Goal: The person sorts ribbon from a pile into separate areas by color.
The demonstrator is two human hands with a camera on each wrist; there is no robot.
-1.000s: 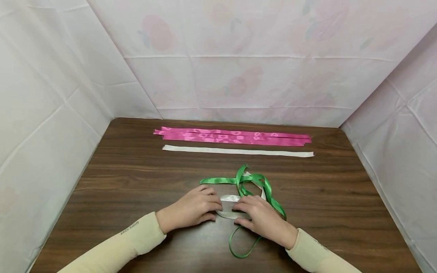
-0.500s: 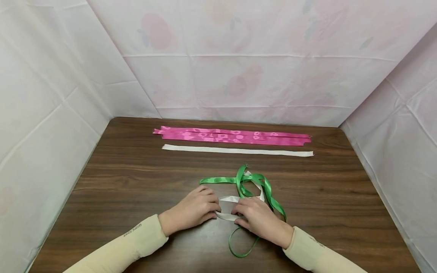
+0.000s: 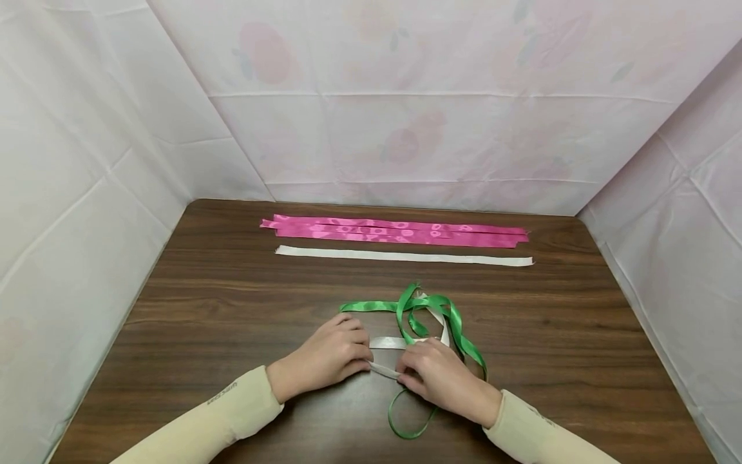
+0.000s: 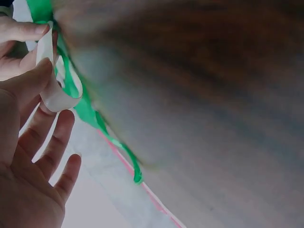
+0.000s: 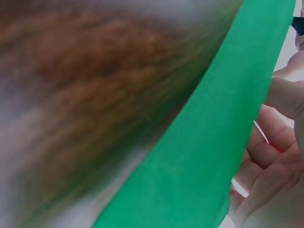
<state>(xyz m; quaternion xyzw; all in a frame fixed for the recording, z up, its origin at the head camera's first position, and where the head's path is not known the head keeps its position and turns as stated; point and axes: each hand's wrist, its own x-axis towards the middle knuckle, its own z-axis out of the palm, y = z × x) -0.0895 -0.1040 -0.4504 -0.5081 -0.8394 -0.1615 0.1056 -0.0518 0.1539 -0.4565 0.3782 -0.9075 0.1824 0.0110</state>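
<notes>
A white ribbon (image 3: 383,370) runs between the two hands near the table's front, looped back behind them. My left hand (image 3: 327,353) pinches it between thumb and index finger; in the left wrist view the ribbon (image 4: 58,99) curves past that hand (image 4: 33,156), whose other fingers are spread. My right hand (image 3: 437,374) pinches the same ribbon a short way to the right. Green ribbon (image 3: 456,328) lies in loose loops behind and beside the right hand, with a thin loop in front. In the right wrist view green ribbon (image 5: 190,142) covers much of the right hand (image 5: 275,166).
Pink ribbons (image 3: 400,233) lie side by side across the back of the brown table (image 3: 232,283). A single white ribbon (image 3: 406,256) lies straight just in front of them. Pale patterned cloth (image 3: 371,142) hangs behind and at both sides.
The front stretch of white ribbon between the hands has narrowed and now slants down to the right. My right fingers have closed on it; the green loops behind have shifted slightly.
</notes>
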